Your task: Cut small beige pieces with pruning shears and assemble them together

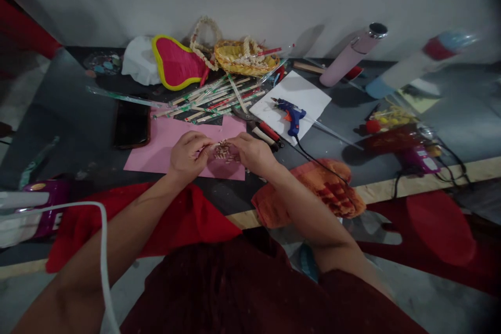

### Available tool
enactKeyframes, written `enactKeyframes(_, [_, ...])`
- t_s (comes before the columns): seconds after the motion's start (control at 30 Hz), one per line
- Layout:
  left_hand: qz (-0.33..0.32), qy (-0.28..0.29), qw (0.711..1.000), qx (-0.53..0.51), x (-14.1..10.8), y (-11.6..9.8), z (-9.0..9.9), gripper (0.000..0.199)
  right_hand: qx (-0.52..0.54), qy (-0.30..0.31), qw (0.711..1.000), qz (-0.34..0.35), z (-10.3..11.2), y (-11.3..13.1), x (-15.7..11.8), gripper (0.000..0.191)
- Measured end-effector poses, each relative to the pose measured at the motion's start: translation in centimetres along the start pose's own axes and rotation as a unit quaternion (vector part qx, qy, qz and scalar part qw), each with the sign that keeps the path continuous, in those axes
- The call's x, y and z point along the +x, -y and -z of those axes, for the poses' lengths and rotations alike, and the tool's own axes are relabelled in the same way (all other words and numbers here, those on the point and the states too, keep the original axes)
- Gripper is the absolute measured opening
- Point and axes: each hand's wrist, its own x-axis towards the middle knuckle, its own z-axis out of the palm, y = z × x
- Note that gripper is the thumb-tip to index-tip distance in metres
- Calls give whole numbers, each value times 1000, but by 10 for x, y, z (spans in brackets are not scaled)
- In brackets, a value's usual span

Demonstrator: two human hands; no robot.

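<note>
Above a pink paper sheet (pixel 148 158), my two hands hold a small beige-and-brown piece (pixel 222 151) made of short bits, its exact kind unclear. My left hand (pixel 190 154) pinches its left end, fingertips and thumb together. At the other end, my right hand (pixel 253 152) grips it with bent fingers, which partly hide it. Just beyond my right hand lie pliers (pixel 266 133) with red and pale handles. A blue glue gun (pixel 291 115) rests on a white sheet (pixel 309 95) farther right.
Several wrapped chopsticks (pixel 211 98) lie behind the paper. A phone (pixel 132 122) is at left. Along the wall are a wicker basket (pixel 230 65), a pink heart-like piece (pixel 180 62) and a pink flask (pixel 348 60). An orange towel (pixel 321 188) hangs over the front edge.
</note>
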Motion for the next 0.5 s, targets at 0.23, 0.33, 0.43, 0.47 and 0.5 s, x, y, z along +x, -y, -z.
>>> enactKeyframes(0.23, [3,3,1000,-1,1,0,1,15,20,64,997,-24,27,-22,-6,10])
enactKeyframes(0.33, [-3,4,1000,-3,0,0,1,15,50,113,992,-18,32,-20,-7,7])
enactKeyframes(0.43, [-4,5,1000,-4,0,0,0,15,43,116,992,-8,26,-13,-7,7])
enactKeyframes(0.47, [-2,7,1000,-3,0,0,0,15,37,107,994,-5,23,-10,-6,7])
enactKeyframes(0.5, [0,8,1000,-1,0,0,0,15,32,95,995,-1,19,-8,-5,7])
